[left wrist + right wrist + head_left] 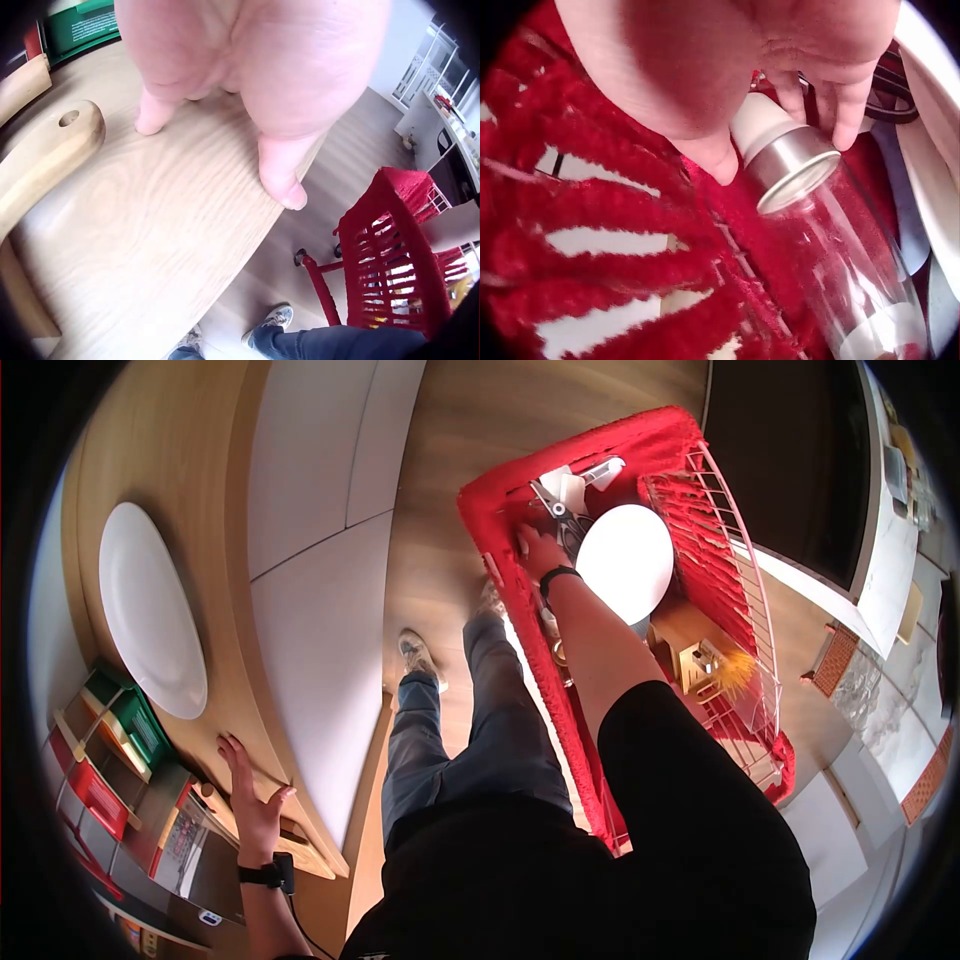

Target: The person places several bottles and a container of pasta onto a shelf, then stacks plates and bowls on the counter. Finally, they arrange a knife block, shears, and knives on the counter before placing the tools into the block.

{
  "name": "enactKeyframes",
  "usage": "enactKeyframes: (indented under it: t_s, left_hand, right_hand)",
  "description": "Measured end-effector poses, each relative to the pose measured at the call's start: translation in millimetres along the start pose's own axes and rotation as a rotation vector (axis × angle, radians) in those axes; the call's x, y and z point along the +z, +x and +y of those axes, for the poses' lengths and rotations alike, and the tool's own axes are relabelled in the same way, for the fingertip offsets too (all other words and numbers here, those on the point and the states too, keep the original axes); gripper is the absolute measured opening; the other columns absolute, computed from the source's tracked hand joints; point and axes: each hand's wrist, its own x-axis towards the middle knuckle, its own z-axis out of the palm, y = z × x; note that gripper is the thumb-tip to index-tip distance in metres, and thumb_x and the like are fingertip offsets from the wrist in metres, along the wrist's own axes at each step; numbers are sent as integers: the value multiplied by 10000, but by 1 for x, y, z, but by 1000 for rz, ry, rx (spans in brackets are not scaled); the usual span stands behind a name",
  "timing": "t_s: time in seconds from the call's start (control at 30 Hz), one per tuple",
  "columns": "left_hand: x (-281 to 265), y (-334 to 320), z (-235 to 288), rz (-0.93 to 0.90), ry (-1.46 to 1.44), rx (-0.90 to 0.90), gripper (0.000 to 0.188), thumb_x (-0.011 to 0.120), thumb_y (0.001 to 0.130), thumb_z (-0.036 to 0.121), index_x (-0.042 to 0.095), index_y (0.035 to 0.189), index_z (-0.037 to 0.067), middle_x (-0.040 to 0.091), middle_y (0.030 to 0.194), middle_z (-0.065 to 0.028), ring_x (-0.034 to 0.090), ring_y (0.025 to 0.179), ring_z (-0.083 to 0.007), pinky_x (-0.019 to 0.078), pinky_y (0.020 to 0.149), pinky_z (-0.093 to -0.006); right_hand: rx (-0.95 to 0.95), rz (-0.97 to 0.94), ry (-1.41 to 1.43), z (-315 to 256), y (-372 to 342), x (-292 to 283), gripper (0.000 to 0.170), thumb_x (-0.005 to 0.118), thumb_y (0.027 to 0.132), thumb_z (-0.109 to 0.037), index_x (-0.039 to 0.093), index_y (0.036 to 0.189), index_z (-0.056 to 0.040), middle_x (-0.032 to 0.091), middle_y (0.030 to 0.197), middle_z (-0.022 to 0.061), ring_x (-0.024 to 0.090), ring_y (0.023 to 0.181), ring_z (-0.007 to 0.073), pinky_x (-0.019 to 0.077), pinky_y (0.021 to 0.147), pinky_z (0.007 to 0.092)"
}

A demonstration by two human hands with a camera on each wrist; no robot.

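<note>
My right hand (pixel 541 553) reaches down into a cart basket lined with red fuzzy fabric (pixel 480 495). In the right wrist view its thumb and fingers close round the white cap and steel collar of a clear glass bottle (pixel 862 262), which lies tilted along the red wall. A round white plate (pixel 627 565) and black-handled scissors (pixel 568 525) are beside that hand in the basket. Over on the left, my left hand (pixel 255 800) rests on the wooden tabletop (pixel 157 225), fingers spread and thumb at its edge. It holds nothing.
Another white plate (pixel 150 610) lies on the wooden table. Near the left hand are a wooden handle with a hole (pixel 71 139) and a green box (pixel 130 720). Farther along the basket is a yellow bristly thing (pixel 735 673). The floor (pixel 450 420) runs between table and cart.
</note>
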Motion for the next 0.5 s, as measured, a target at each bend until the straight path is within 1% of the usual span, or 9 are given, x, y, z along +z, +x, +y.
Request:
enactKeyframes:
  t_s: [0.03,0.1,0.17,0.23,0.3,0.33,0.4,0.43,0.5]
  left_hand:
    - [1,-1,0,2,-10,-12,1195,804,685,-43,107,1641,119,82,1710,-155,36,1574,-367,158,1264,-467]
    - [0,-1,3,6,0,-4,1182,806,696,-23,111,1640,123,82,1704,-174,50,1569,-383,174,1261,-466]
    - [0,1,4,13,13,15,1169,808,707,-3,115,1639,126,82,1699,-193,63,1564,-399,190,1258,-464]
    - [-1,0,4,18,15,27,1169,809,707,-18,119,1639,132,80,1700,-187,62,1564,-397,198,1258,-458]
    - [-1,0,6,22,22,34,1173,815,707,-19,121,1640,140,78,1700,-186,63,1563,-396,204,1257,-459]
    - [-1,-1,6,24,31,36,1176,820,707,-21,124,1640,148,76,1700,-184,63,1563,-396,210,1255,-460]
    - [-2,-2,8,26,18,43,1182,827,706,-23,125,1639,154,72,1700,-183,65,1562,-394,218,1254,-459]
    - [-3,-2,8,22,11,45,1187,834,704,-25,126,1639,160,69,1699,-183,66,1562,-393,226,1252,-457]
    - [-2,-3,6,33,5,59,1191,837,703,-25,125,1639,170,65,1699,-182,66,1560,-397,230,1252,-454]
  right_hand:
    - [0,-32,31,0,1,-2,502,636,937,-298,494,1415,-241,563,1333,251,584,1181,477,484,1007,534]
    - [-77,-40,66,15,16,13,400,670,915,-247,518,1265,-127,581,1279,261,608,1110,480,503,945,552]
    - [-101,43,4,30,24,37,406,686,903,-245,519,1246,-107,605,1233,259,617,1086,474,502,933,563]
    - [-125,130,-60,30,14,28,414,703,892,-242,519,1228,-88,630,1186,258,626,1063,467,502,920,575]
    - [-342,179,-260,24,-13,-2,392,697,902,-255,538,1188,-40,671,1073,256,657,1013,463,532,865,567]
    - [-343,186,-265,13,-29,-21,392,697,902,-255,538,1188,-40,671,1073,256,657,1013,463,532,865,567]
    - [-142,27,-151,-7,-58,-53,382,687,914,-263,533,1148,-2,692,984,255,687,966,449,562,800,537]
    - [-227,24,-268,-1,-61,-53,430,678,927,-291,483,1152,19,697,926,252,701,914,455,577,754,513]
    - [-166,6,-249,-11,-86,-72,440,669,933,-310,469,1158,10,698,927,253,700,912,452,573,752,518]
